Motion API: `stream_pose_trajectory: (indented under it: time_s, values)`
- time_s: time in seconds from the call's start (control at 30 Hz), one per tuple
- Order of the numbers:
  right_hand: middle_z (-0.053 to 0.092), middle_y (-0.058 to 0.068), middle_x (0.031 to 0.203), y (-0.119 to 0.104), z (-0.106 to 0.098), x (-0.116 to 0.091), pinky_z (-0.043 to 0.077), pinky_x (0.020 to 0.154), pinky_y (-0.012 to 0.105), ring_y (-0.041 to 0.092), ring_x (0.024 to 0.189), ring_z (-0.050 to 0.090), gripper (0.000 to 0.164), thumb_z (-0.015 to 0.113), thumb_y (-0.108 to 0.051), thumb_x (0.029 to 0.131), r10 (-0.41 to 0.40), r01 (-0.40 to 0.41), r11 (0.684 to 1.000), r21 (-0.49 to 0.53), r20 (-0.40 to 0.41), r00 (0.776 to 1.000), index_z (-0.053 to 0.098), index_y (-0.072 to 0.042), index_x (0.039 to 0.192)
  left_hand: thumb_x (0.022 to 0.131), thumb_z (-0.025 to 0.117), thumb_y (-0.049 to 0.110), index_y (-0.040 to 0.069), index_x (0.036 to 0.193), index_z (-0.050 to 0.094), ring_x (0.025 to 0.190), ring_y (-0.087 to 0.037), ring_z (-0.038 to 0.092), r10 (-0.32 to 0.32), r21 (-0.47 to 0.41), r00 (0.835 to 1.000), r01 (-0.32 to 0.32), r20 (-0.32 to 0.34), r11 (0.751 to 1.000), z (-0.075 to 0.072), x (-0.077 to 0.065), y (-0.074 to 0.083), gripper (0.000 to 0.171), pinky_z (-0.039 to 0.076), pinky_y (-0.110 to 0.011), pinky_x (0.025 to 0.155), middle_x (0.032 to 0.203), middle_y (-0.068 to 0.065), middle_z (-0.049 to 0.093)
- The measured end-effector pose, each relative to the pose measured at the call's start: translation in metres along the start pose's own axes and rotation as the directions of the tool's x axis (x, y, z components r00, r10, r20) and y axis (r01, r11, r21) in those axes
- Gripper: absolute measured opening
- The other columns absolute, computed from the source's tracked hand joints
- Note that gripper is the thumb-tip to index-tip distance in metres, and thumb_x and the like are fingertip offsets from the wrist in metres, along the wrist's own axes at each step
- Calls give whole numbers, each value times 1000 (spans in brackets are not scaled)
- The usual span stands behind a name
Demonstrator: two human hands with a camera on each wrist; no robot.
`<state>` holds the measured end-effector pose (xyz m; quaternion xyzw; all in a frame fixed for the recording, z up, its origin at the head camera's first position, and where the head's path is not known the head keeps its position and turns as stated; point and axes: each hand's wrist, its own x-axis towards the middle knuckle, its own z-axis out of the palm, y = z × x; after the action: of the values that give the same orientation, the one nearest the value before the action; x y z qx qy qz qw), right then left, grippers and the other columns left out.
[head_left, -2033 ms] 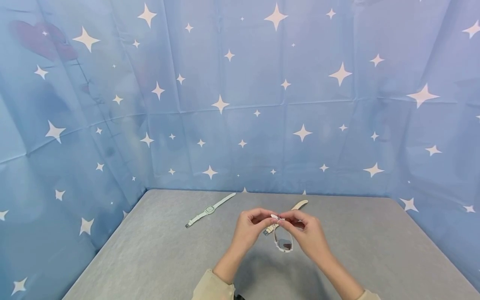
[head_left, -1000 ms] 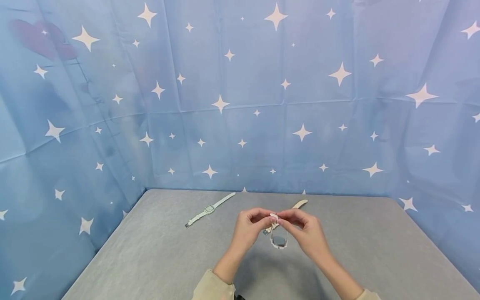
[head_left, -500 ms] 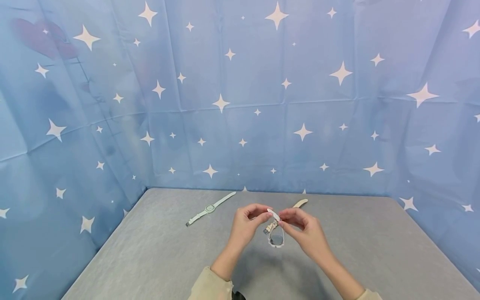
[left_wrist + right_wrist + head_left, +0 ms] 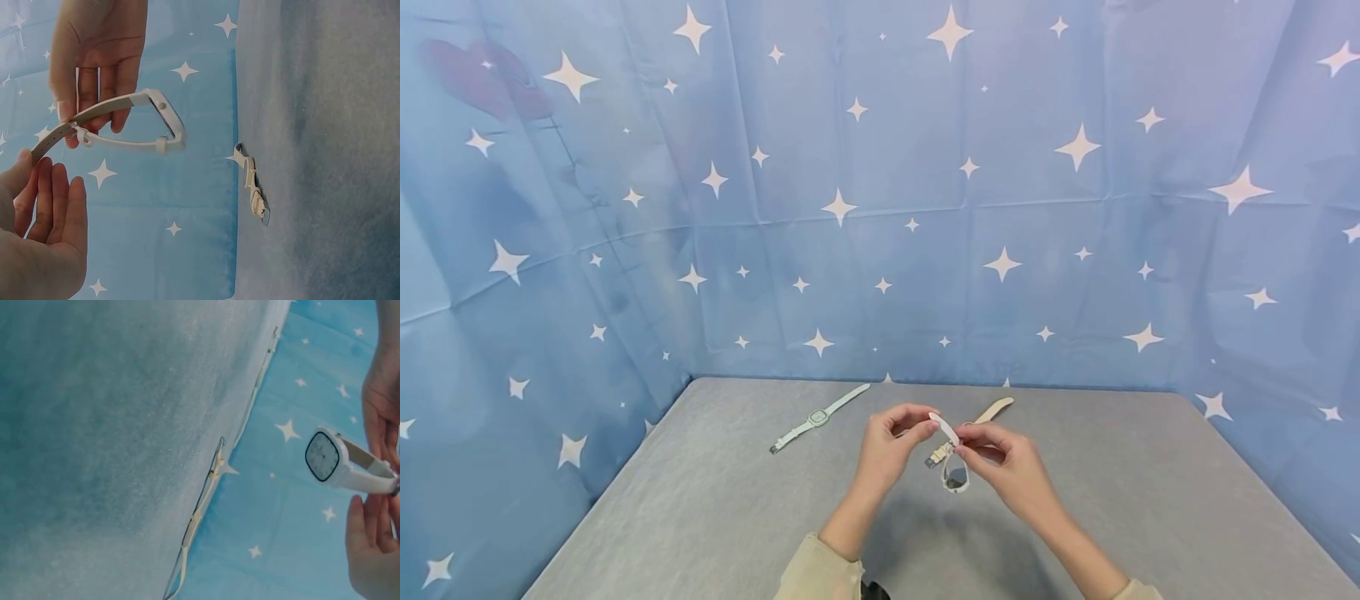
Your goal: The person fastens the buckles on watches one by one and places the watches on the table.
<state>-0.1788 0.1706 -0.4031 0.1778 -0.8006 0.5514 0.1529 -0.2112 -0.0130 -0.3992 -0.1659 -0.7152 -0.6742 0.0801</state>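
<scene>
A white wristwatch (image 4: 955, 477) hangs in a closed loop between my two hands, above the table. My left hand (image 4: 882, 450) pinches the tip of its strap (image 4: 943, 427) between thumb and forefinger. At the buckle, my right hand (image 4: 1017, 471) grips the band with thumb and fingertips. In the left wrist view the strap's holed end (image 4: 53, 139) sticks out past the buckle (image 4: 81, 134), with the other fingers of both hands extended. The watch's square, rounded dial (image 4: 322, 456) faces the right wrist camera.
A cream watch (image 4: 997, 409) lies unfastened on the grey table (image 4: 700, 517) behind my hands, partly covered by them. Further left a mint-green watch (image 4: 818, 418) is laid out straight. A blue curtain (image 4: 880, 167) with white stars stands along the back and sides.
My left hand has drawn up and left with the strap tip, so a longer piece of white strap shows between the hands. The dial has swung left and slightly up; my right hand barely moves.
</scene>
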Motion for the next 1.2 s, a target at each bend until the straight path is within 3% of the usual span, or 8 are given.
stream_pose_trajectory:
  time_s: [0.23, 0.5, 0.73, 0.93, 1.2]
  values:
    - [74, 8, 97, 4, 1, 0, 58, 79, 18, 10, 87, 70, 17, 74, -3, 87, -41, 42, 999, -28, 15, 999, 74, -7, 104, 90, 74, 13, 3, 101, 75, 83, 3, 66, 14, -12, 1000, -14, -8, 1000, -2, 0, 0, 16, 54, -17, 78, 102, -18, 75]
    - [73, 5, 93, 4, 4, 1, 60, 78, 25, -2, 82, 66, 18, 75, 2, 84, -86, 89, 990, -112, 30, 996, 73, -8, 99, 89, 74, 12, 1, 102, 75, 83, 3, 67, 18, -24, 1000, -18, -19, 1000, -5, 1, -1, 16, 54, -17, 79, 103, -19, 75]
    - [74, 5, 92, 3, 4, 1, 60, 78, 26, -1, 82, 66, 16, 75, 1, 85, -52, 56, 994, -96, 43, 998, 73, -7, 99, 90, 73, 13, 3, 103, 75, 85, 2, 67, 9, -31, 1000, -9, -11, 999, -6, 0, 0, 16, 53, -17, 80, 105, -17, 75]
    - [74, 8, 93, 3, 3, 0, 58, 79, 20, -1, 84, 66, 14, 74, -2, 86, 6, -3, 999, -49, 48, 999, 73, -6, 100, 91, 73, 13, 3, 105, 74, 85, 2, 66, 14, -18, 1000, -14, 4, 1000, -8, -2, -1, 17, 52, -17, 78, 106, -17, 75]
    - [75, 10, 94, 4, 3, 0, 57, 78, 16, -2, 84, 67, 13, 74, -3, 87, -10, 11, 1000, -21, 44, 999, 73, -4, 101, 91, 72, 11, -1, 107, 73, 87, 0, 66, 11, -27, 999, -9, 47, 1000, -9, -3, -6, 20, 53, -17, 80, 104, -23, 73]
